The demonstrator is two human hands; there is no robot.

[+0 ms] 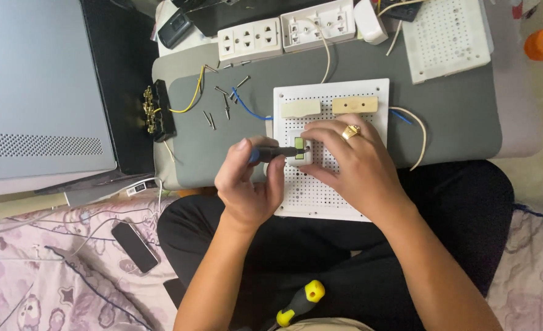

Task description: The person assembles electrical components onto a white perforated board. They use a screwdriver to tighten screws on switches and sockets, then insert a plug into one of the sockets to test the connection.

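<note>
While the right hand (pixel 344 156) pins the small switch (pixel 299 149) on the perforated board (pixel 320 196), the left hand (pixel 249 184) grips a screwdriver (pixel 274 153). Its shaft lies level, tip pointing right into the switch, just beside the right fingertips (pixel 311 132).

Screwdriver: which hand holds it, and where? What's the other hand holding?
The left hand grips the screwdriver by its handle. The right hand pinches the small switch at its sides.

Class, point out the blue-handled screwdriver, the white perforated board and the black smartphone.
Blue-handled screwdriver (pixel 273 152), head view, on its dark shaft.
White perforated board (pixel 305 197), head view, on bare lower holes.
Black smartphone (pixel 135 246), head view, on its screen centre.
</note>
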